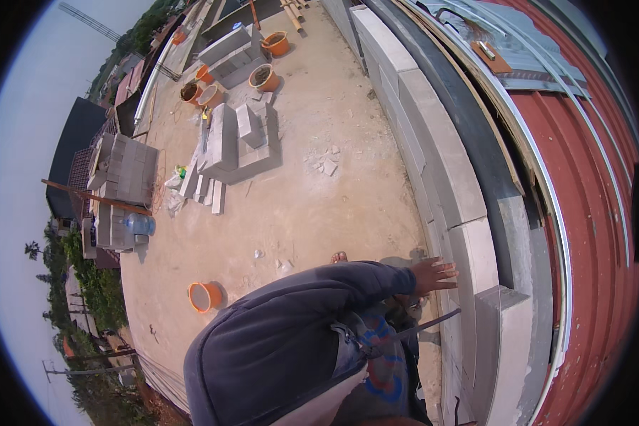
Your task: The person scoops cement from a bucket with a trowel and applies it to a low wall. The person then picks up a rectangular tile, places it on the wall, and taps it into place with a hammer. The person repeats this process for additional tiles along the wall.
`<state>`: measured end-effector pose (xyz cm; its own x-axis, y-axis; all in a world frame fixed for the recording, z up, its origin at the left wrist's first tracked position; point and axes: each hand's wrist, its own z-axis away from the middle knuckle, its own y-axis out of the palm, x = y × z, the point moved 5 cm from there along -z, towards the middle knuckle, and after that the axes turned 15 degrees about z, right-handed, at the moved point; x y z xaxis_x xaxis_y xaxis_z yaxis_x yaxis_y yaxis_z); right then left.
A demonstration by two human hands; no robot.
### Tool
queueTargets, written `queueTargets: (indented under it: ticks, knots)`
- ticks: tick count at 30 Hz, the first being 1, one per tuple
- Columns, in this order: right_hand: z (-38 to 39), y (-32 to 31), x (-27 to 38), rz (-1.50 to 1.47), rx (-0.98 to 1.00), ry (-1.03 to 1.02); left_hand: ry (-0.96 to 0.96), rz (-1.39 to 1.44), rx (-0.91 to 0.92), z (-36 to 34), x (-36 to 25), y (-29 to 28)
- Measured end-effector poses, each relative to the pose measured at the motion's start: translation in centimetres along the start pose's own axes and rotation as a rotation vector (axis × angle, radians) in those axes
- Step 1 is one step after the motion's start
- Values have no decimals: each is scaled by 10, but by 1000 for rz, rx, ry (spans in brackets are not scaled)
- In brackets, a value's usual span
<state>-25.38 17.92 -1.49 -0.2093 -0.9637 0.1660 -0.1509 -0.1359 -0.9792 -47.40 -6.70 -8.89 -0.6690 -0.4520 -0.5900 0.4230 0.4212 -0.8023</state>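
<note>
My left arm, in a dark jacket sleeve [277, 305], reaches across to the right. At its end my left hand [433, 275] is open, fingers stretched out against the inner side of a low wall of pale grey blocks [433, 128]. Whether it presses on the block or just hovers beside it is hard to tell. Nothing shows in its fingers. Just below the hand, a thin dark strip [433, 323] slants from my clothing toward the wall; its kind is unclear. One block [504, 312] stands higher at the wall's near end. My right hand does not show.
Beyond the wall lies a red metal roof [575, 177]. On the sandy floor stand an orange bucket [204, 297], stacked blocks [234, 145], and more orange tubs [264, 78] farther off. A large water bottle [140, 224] sits by the left block pile [124, 170]. Rubble [326, 165] lies mid-floor.
</note>
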Motion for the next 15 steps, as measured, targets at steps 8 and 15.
queueTargets:
  ticks: [8, 15]
  knots:
    - [8, 253, 257, -224, 896, -225, -1130, 316, 83, 418, 241, -119]
    - [-94, 322, 379, -188, 1186, -87, -1744, 453, -495, 726, 258, -199]
